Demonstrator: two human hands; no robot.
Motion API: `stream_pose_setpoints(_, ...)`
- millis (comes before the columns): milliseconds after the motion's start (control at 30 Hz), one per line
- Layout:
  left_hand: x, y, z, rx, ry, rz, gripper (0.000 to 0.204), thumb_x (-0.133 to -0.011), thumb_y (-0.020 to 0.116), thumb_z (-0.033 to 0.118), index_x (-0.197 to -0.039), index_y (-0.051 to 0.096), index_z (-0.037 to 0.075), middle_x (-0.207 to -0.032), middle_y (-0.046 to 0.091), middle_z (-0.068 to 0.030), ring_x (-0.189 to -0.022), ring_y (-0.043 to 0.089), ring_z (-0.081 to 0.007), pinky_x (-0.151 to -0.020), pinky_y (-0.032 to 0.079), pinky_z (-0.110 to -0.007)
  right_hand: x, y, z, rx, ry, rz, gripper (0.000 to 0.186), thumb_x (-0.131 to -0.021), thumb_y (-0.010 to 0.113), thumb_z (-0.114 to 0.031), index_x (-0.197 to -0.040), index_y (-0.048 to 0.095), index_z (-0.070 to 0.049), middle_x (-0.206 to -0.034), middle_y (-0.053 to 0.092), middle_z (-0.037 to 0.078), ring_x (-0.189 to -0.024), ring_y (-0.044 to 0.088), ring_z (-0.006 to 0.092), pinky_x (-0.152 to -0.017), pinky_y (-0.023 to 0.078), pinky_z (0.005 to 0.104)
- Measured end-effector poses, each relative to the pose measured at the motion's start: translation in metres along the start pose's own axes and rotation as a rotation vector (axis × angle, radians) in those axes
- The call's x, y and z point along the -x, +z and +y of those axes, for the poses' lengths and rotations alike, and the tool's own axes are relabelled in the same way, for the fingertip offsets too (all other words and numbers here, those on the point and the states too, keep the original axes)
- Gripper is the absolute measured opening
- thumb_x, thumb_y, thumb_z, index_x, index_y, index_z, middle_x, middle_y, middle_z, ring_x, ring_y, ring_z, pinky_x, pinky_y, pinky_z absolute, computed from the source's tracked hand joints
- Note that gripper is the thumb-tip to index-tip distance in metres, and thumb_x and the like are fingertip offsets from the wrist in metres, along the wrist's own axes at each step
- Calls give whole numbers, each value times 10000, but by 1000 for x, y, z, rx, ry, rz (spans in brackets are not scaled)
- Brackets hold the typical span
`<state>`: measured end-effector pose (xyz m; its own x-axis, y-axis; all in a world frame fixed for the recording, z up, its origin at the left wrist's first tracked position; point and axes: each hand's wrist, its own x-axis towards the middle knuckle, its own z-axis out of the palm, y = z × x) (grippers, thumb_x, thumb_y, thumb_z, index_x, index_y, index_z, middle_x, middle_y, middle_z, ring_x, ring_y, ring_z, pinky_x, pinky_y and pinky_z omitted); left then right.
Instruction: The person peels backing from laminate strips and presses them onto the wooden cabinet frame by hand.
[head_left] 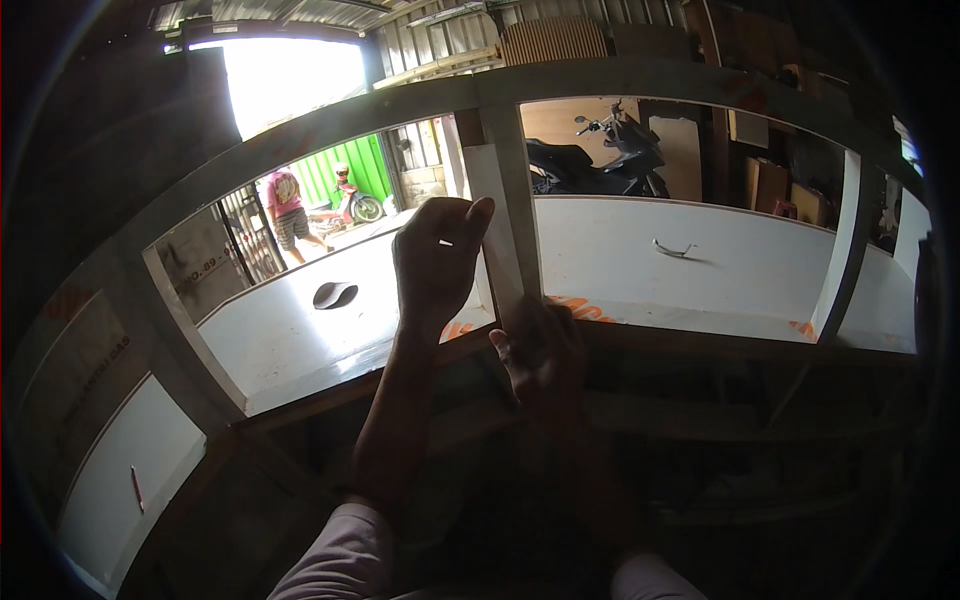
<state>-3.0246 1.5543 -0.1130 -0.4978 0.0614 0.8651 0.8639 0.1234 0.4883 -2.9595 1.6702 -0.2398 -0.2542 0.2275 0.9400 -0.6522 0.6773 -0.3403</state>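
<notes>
A wooden frame with upright posts stands before me, with white panels behind its openings. My left hand is raised just left of the middle post. Its fingers are curled closed, a small gap of light showing through them; what they hold, if anything, is hidden. Lower down, my right hand grips the foot of that post where it meets the lower rail, its fingertips lost in shadow. On the left white panel lies a curled grey strip, resembling sandpaper.
A curved silver handle-like piece lies on the right white panel. At far left a red pencil-like stick rests on another white panel. Beyond the frame are a black motorbike, a red scooter and a person in pink.
</notes>
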Motion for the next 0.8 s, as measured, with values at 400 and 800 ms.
stream_pose_setpoints(400, -27, 0, -21, -193, 314, 164, 181, -941, 739, 167, -878, 699, 2, -670, 668, -86, -603, 616, -114, -595, 490, -313, -2, 25, -6, 87, 72, 120, 532, -853, 813, -234, -1310, 627, -37, -1116, 648, 168, -1031, 655, 379, -875, 549, 468)
stream_pose_setpoints(800, -37, 8, -33, -212, 429, 180, 188, -912, 768, 162, -851, 689, 2, -690, 687, -113, -605, 640, -149, -610, 508, -319, 23, 44, 7, 153, 47, 204, 417, -863, 799, -183, -1230, 669, -34, -1113, 654, 168, -1052, 621, 362, -907, 514, 472)
